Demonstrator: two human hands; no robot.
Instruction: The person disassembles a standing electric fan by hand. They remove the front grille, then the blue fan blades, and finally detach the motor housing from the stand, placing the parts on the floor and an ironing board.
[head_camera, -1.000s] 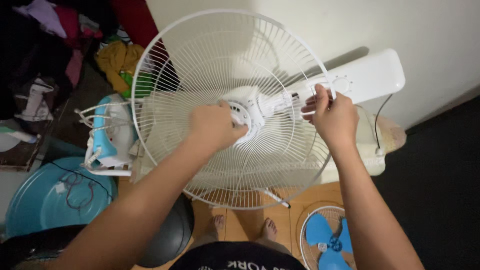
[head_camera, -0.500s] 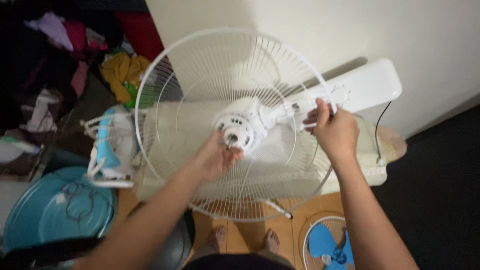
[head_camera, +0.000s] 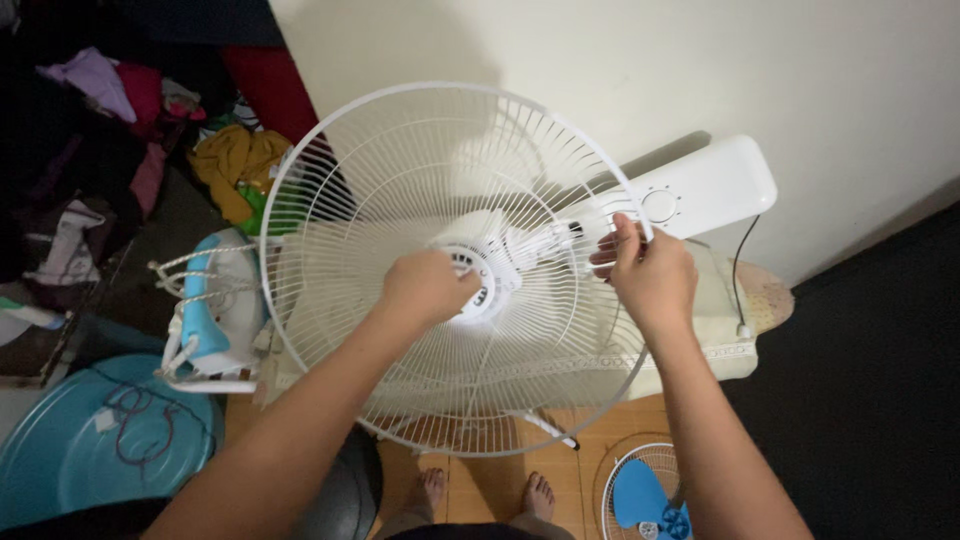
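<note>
Since the earlier frames: left hand is back on the motor hub at the centre of the white fan guard; half a second ago it was off the hub and lower, with the shaft exposed. Right hand has stayed on the guard's right rim. The guard has drifted slightly down-left in view.

Left fingers are curled together over the hub front, covering the shaft; I cannot tell exactly what they pinch. Right fingers are closed around the rim wires next to the fan's white control housing, thumb on the near side.

The guard sits between the two hands, held up in front of the person, above the wooden floor and bare feet. Hub is directly under the left fingers; rim is inside the right grip.

Orientation: the open face of the guard points up toward the camera, tilted slightly. The fan body's long axis runs from the hub up-right to the control housing, toward the white wall.

Around it: a small blue-and-white fan just left of the guard, a blue basin lower left, a blue-bladed fan on the floor lower right, a heap of clothes upper left.
</note>
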